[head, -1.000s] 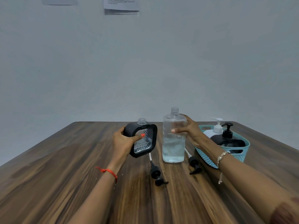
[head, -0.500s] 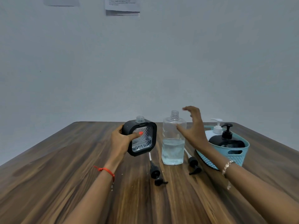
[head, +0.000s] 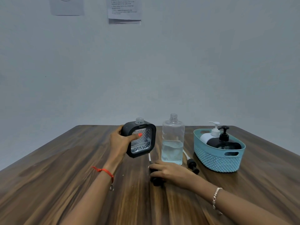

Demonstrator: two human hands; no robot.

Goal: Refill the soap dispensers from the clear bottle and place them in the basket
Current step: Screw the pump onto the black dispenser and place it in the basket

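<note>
gripping the uncapped square dispenser (head: 141,140), tilted, the left hand (head: 121,142) is waiting. the right hand (head: 168,172), having left the clear bottle (head: 172,143), is now curling around the loose pump (head: 156,181) in front of it. pouring seems finished and capping is likely next. two dispensers are sitting in the basket (head: 217,158).

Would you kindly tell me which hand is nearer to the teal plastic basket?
Right. The right hand holds a black pump left of the teal plastic basket; the left hand holds the square black dispenser farther left, beyond the clear bottle.
</note>
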